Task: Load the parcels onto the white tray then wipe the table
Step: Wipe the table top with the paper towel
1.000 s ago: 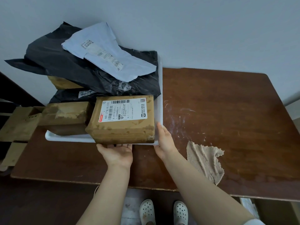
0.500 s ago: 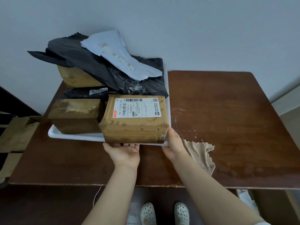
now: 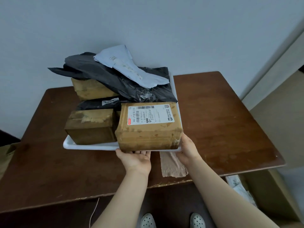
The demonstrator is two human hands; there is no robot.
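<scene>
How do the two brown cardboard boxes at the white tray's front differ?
The right brown cardboard box bears a white printed label; the left brown cardboard box shows only worn tape. The right box looks paler and wider than the left box. It hides the white plastic tray's front rim; the left box leaves it visible. Both rest on the tray.

Plain room: wooden table, bare wall, stacked parcels.

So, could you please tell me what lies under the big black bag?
The big black bag rests on a brown box, with a second black parcel below. Anything beneath its right half is hidden.
</scene>
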